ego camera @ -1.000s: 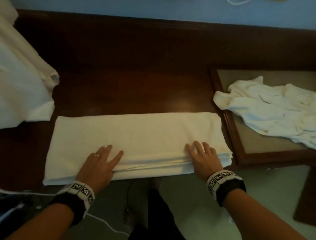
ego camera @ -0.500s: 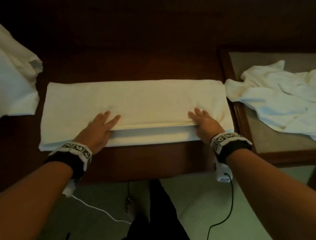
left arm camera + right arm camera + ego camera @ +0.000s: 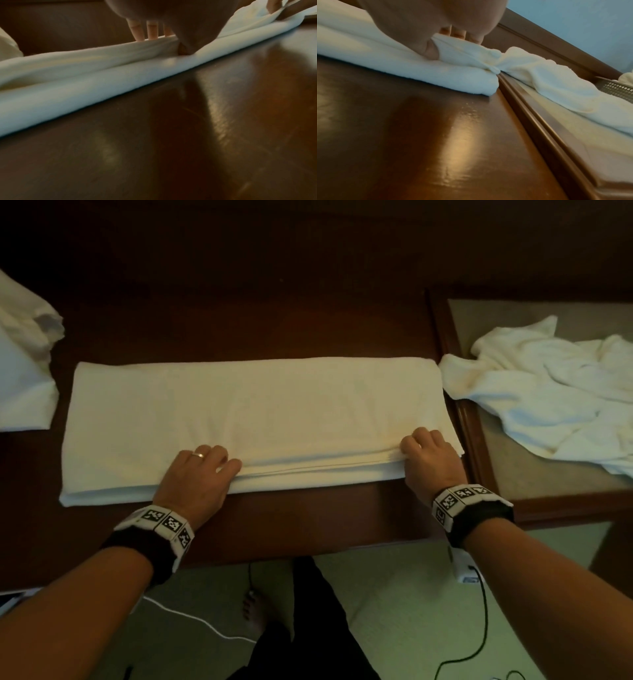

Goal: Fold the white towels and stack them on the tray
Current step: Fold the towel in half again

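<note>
A white towel [image 3: 260, 412], folded into a long band, lies across the dark wooden table [image 3: 308, 525]. My left hand [image 3: 202, 470] sits on its near edge left of centre, fingers curled on top. In the left wrist view the thumb [image 3: 183, 50] is tucked under the upper layers of the towel [image 3: 85, 81]. My right hand [image 3: 428, 453] pinches the same near edge at the right end, thumb [image 3: 429, 51] under the top layers of the towel [image 3: 453, 73]. The wooden-framed tray [image 3: 469, 433] stands just right of the towel.
A crumpled white towel [image 3: 548, 392] lies on the tray and hangs over its left rim. More white cloth [image 3: 24, 371] lies at the table's left end. A metal mesh basket [image 3: 616, 90] shows beyond the tray. Cables run over the floor below.
Both hands lay flat with fingers spread on the towel's near edge; now their fingers are curled and the thumbs have slipped under the upper layers. The towel has not moved.
</note>
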### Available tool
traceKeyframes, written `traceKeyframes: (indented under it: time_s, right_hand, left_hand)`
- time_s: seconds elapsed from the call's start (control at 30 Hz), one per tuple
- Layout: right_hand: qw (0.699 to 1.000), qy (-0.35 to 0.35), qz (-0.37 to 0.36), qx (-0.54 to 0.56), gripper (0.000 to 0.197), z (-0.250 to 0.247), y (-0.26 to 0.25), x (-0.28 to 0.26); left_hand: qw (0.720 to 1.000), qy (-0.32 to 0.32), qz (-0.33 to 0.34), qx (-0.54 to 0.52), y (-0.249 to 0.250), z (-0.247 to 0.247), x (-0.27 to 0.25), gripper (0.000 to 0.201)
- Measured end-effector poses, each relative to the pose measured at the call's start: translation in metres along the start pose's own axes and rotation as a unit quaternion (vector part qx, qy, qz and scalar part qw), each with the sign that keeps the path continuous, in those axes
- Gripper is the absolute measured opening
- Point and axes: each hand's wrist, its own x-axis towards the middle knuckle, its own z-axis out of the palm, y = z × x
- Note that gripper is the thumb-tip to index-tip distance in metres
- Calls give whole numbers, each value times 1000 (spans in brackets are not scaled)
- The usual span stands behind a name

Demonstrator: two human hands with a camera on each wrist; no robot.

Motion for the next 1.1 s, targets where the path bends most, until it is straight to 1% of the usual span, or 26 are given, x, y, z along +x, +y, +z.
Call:
traceKeyframes:
  time_s: [0.03,0.1,0.13,0.2,0.23,0.3,0.37,0.43,0.5,0.53,0.57,0.6,0.77,0.83,0.9,0.97,1.0,1.03,1.1]
  right_hand:
    - [1000,2,7,8,27,0,2,-2]
    - [998,3,46,41,23,1,6,-6]
    - [996,-7,66,52,21,1,7,-9]
    - [994,-58,82,44,20,0,4,-10]
    - [994,-79,77,28,22,-1,1,-9]
    - [994,-92,58,7,28,-6,-9,-4]
    - [996,-80,6,26,28,-9,-23,1]
    - [993,-75,-52,80,25,-6,-39,2]
    - [988,-73,-89,100,18,1,-51,5]
    - [989,-71,-98,88,12,5,-53,8]
    - [990,-72,-98,75,8,7,-54,11]
    - [990,-76,-95,65,9,8,-55,13]
    - [987,-104,-113,41,17,6,-52,11]
    - [988,-108,-99,43,19,5,-50,11]
    - [990,-93,-85,63,18,5,-45,9]
    - [990,-80,-88,73,15,8,-41,3]
    - [990,-77,-92,75,13,8,-40,1]
    - [990,-77,-95,75,13,9,-40,0]
    - [990,-82,-99,65,15,9,-39,3]
  left_hand:
    - [1000,2,-9,-4,0,-1,-1,17]
    - [999,8,-27,-27,-2,0,-9,18]
    - [999,9,-28,-40,-2,1,-14,20]
    - [999,-1,-19,-42,0,2,-20,20]
    - [999,-9,-19,-33,2,2,-20,19]
    - [999,-25,-29,-23,9,-1,-12,19]
    - [998,-37,-25,-32,18,-7,-3,32]
    - [996,-46,-33,-62,24,-10,5,41]
    - [995,-48,-42,-77,28,-12,9,39]
    - [996,-44,-40,-72,29,-11,10,33]
    - [996,-45,-37,-65,29,-12,11,23]
    - [997,-44,-34,-62,29,-12,11,16]
    - [997,-50,-10,-57,28,-14,11,26]
    - [997,-38,-18,-62,27,-14,11,27]
    - [996,-23,-30,-77,26,-15,8,21]
    - [997,-14,-25,-78,27,-15,5,10]
    - [997,-19,-20,-71,27,-14,4,7]
    - [998,-27,-18,-58,28,-13,5,9]
    - [998,-43,-17,-38,30,-10,10,19]
